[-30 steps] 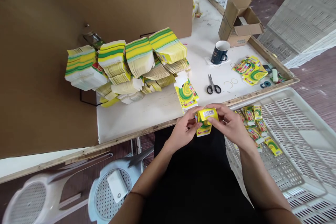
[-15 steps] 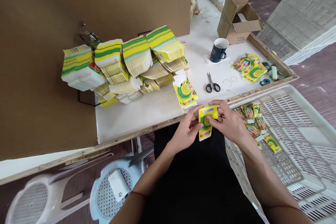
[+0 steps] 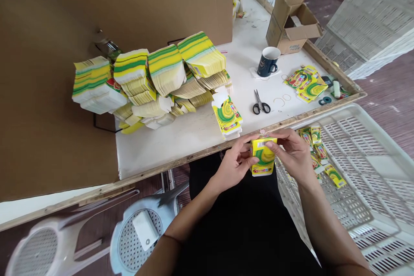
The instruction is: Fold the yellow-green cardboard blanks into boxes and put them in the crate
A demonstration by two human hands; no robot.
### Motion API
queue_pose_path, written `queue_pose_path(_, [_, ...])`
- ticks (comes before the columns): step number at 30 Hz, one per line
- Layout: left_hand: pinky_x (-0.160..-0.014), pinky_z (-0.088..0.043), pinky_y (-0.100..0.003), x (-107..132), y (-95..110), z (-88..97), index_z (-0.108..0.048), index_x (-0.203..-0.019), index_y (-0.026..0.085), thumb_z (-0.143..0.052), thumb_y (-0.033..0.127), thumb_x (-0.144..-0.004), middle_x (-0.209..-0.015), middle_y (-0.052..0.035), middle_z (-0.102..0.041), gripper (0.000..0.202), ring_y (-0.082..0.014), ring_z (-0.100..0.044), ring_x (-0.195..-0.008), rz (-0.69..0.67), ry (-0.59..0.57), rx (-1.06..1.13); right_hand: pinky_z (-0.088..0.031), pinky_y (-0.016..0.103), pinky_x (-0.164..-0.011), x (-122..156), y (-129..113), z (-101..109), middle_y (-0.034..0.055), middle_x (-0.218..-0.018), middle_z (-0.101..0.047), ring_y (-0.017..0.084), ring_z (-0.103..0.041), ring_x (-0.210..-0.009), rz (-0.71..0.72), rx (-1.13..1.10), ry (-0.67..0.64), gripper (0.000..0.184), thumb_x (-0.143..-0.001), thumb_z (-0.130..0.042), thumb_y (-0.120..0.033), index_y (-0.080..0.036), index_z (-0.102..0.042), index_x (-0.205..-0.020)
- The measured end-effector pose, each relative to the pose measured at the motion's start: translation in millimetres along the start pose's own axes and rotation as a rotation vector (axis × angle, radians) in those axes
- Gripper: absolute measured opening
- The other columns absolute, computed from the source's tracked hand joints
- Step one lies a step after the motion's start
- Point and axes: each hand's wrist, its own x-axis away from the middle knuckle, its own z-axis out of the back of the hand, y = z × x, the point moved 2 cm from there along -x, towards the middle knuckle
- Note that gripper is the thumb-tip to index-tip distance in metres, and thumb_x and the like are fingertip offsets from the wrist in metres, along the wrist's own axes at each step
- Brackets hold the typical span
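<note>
Between my two hands, in front of the table's wooden edge, is a small yellow and green carton (image 3: 264, 161) with a barcode near its top. My left hand (image 3: 235, 161) grips its left side, thumb on the front face. My right hand (image 3: 290, 151) holds the upper right, its thumb pressed near the top edge. A small stack of flat cartons (image 3: 227, 114) lies on the table just beyond my left hand. Black-handled scissors (image 3: 260, 104) rest farther back. Some fingers are hidden behind the carton.
Bundled flat cartons (image 3: 166, 69) are piled at left against a cardboard sheet (image 3: 145, 4). A mug (image 3: 269, 61), an open cardboard box (image 3: 293, 21) and loose cartons (image 3: 307, 84) are at right. A white plastic crate (image 3: 362, 164) with filled cartons stands below; a stool (image 3: 136, 228) is at lower left.
The carton has gone from flatter to opened out into a box shape, and its barcode end has tipped back. Both hands have shifted slightly right with it.
</note>
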Motion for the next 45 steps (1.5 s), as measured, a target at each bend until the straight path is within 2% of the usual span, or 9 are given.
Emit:
queue_pose_path(5, [-0.129,-0.021,-0.057,-16,3,32.1,-0.047,-0.15,0.026,-0.067,0.034,-0.094,-0.16,-0.014,-0.047,0.06,-0.0322,-0.035,-0.154,-0.239,0.244,-0.571,-0.046,0.049,-0.093,-3,4,62,0.0124,-0.106,-0.071,0.031,-0.062,-0.103,0.038,0.637,0.285,0.022,-0.093,-0.069,-0.042,-0.026,-0.076,-0.106])
queue_pose_path(8, [-0.129,-0.012,-0.063,-27,-10,59.6,-0.052,-0.148,0.022,-0.07,0.034,-0.091,-0.163,-0.0146,-0.042,0.061,-0.034,-0.03,-0.156,-0.206,0.336,-0.801,-0.047,0.048,-0.09,-2,15,72,0.0147,-0.113,-0.07,0.031,-0.061,-0.103,0.012,0.713,0.259,0.028,-0.092,-0.068,-0.046,-0.024,-0.075,-0.109])
queue_pose_path(12, [-0.125,-0.036,-0.055,-25,-21,67.8,-0.071,-0.129,0.024,-0.058,0.029,-0.098,-0.143,-0.0099,-0.065,0.034,-0.0274,-0.056,-0.14,-0.223,0.319,-0.777,-0.048,0.035,-0.066,3,25,30,0.0078,-0.096,-0.073,0.02,-0.06,-0.074,-0.138,0.361,0.087,0.031,-0.091,-0.067,-0.05,-0.023,-0.075,-0.103])
queue_pose_path(16, [-0.12,-0.045,-0.053,-8,-11,46.0,-0.071,-0.128,0.028,-0.058,0.021,-0.098,-0.134,-0.0073,-0.071,0.033,-0.0243,-0.064,-0.131,-0.407,0.203,-0.706,-0.046,0.029,-0.055,5,22,-21,0.0048,-0.082,-0.074,0.016,-0.06,-0.063,-0.283,-0.101,0.057,0.046,-0.091,-0.064,-0.058,-0.02,-0.07,-0.116])
queue_pose_path(21, [-0.117,-0.049,-0.05,6,5,22.6,-0.07,-0.13,0.028,-0.069,0.021,-0.093,-0.133,-0.0092,-0.072,0.038,-0.0257,-0.065,-0.13,-0.535,0.02,-0.591,-0.048,0.026,-0.055,7,16,-37,0.0005,-0.078,-0.071,0.014,-0.061,-0.062,-0.297,-0.251,0.172,0.04,-0.085,-0.076,-0.047,-0.022,-0.064,-0.114])
queue_pose_path(26, [-0.124,-0.038,-0.044,6,11,35.3,-0.053,-0.148,0.027,-0.072,0.035,-0.091,-0.159,-0.0115,-0.048,0.061,-0.0284,-0.04,-0.152,-0.362,0.388,-0.112,-0.054,0.027,-0.06,17,10,-45,0.0016,-0.079,-0.072,0.016,-0.067,-0.07,-0.336,-0.361,0.133,0.031,-0.084,-0.078,-0.042,-0.023,-0.065,-0.104])
queue_pose_path(31, [-0.108,-0.053,-0.048,0,2,37.5,-0.072,-0.122,0.018,-0.078,0.061,-0.078,-0.135,-0.0169,-0.069,0.062,-0.0364,-0.059,-0.135,0.008,0.084,0.297,-0.058,0.031,-0.063,21,8,-61,0.0051,-0.087,-0.077,0.019,-0.07,-0.075,-0.432,-0.495,0.009,0.031,-0.081,-0.08,-0.045,-0.024,-0.071,-0.103])
queue_pose_path(35, [-0.109,-0.051,-0.049,1,2,33.9,-0.074,-0.119,0.019,-0.083,0.061,-0.072,-0.139,-0.0172,-0.066,0.064,-0.037,-0.059,-0.134,0.034,-0.01,0.359,-0.06,0.034,-0.083,18,8,-61,0.0049,-0.098,-0.079,0.02,-0.072,-0.092,-0.408,-0.539,-0.009,0.026,-0.078,-0.085,-0.04,-0.025,-0.077,-0.097])
queue_pose_path(45, [-0.085,-0.06,-0.037,-4,-17,32.0,-0.072,-0.096,0.015,-0.082,0.056,-0.076,-0.091,-0.0084,-0.078,0.047,-0.0252,-0.075,-0.094,0.093,0.308,0.314,-0.058,0.033,-0.075,22,5,-62,0.0034,-0.085,-0.074,0.018,-0.067,-0.078,-0.38,-0.365,0.014,0.031,-0.078,-0.083,-0.047,-0.021,-0.074,-0.092])
